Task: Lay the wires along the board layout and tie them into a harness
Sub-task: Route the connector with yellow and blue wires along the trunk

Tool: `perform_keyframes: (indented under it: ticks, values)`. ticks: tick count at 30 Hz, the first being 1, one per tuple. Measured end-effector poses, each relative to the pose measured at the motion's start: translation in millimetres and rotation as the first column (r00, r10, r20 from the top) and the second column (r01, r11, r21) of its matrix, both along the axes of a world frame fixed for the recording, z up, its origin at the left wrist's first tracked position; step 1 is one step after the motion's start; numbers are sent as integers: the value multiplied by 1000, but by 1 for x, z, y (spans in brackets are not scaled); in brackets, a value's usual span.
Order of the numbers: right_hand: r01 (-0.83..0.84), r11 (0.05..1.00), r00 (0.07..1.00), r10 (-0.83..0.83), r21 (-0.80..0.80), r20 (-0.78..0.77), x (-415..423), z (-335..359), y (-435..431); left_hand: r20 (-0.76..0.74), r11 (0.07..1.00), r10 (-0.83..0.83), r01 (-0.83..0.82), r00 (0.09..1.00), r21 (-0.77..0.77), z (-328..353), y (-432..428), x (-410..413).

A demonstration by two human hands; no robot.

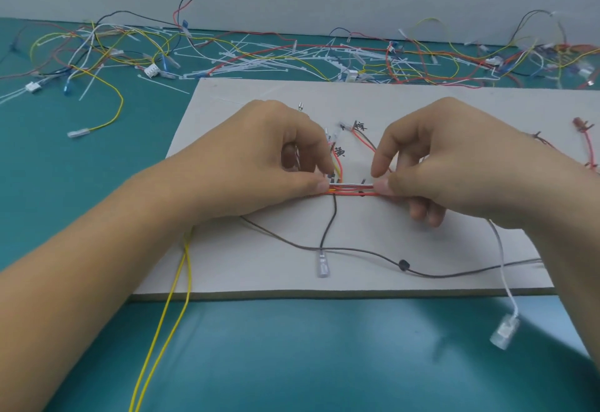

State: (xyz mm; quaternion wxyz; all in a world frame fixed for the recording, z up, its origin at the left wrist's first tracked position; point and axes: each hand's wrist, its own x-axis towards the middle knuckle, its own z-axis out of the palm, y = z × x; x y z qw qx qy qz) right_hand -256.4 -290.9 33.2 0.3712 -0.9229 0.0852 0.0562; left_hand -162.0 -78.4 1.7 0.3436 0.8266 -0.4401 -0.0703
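Left hand (259,158), right hand (454,165) pinch wire bundle (352,189) between them.

Two black handwritten characters are seen on the board (259,265); the lower character (340,151) is read as "黄"; the upper character (360,126) is too blurred to be read with certainty.

The board (422,265) is matt pale grey and looks like pressed card, the teal table cover (324,363) under it smooth with a soft sheen. The wires (352,189) at the board's middle have smooth coloured plastic insulation, and the terminal sleeve (322,267) by its near edge is clear, glossy plastic. The cable ties (259,64) at the far side are white plastic.
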Motion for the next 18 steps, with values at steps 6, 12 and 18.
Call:
perform_keyframes:
  ticks: [6,12,18]
  values:
    - [-93,993,995,96,-74,41,1,-2,-1,-20,999,-35,36,999,14,2,-9,3]
    - [-139,954,977,177,-265,123,4,-5,2,28,996,-59,57,998,69,4,-14,5]
    - [-146,911,962,221,-386,158,2,-7,12,76,990,-84,75,994,116,6,-19,-1]
